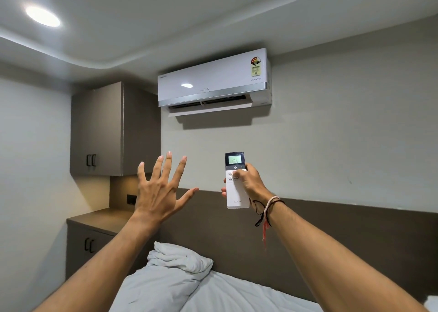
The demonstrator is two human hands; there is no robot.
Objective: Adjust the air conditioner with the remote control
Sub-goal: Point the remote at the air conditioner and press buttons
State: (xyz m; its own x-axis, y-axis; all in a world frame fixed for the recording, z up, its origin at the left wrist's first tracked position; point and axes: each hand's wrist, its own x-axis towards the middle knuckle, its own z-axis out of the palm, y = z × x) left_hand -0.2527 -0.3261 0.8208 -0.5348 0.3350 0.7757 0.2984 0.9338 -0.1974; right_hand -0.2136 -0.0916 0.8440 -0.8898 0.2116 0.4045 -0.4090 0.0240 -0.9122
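Observation:
A white wall-mounted air conditioner [213, 84] hangs high on the far wall, its bottom flap tilted open. My right hand [248, 183] grips a slim white remote control [235, 188] upright below the unit, thumb resting on the buttons under the lit green screen, which reads 24. My left hand [158, 191] is raised to the left of the remote, palm forward, fingers spread wide, holding nothing.
A grey wall cupboard [102, 131] hangs left of the unit, above a low cabinet with a counter [99, 219]. A dark headboard panel [331, 224] runs along the wall. A bed with a rumpled white pillow [175, 262] lies below my arms. A ceiling light [42, 17] glows at top left.

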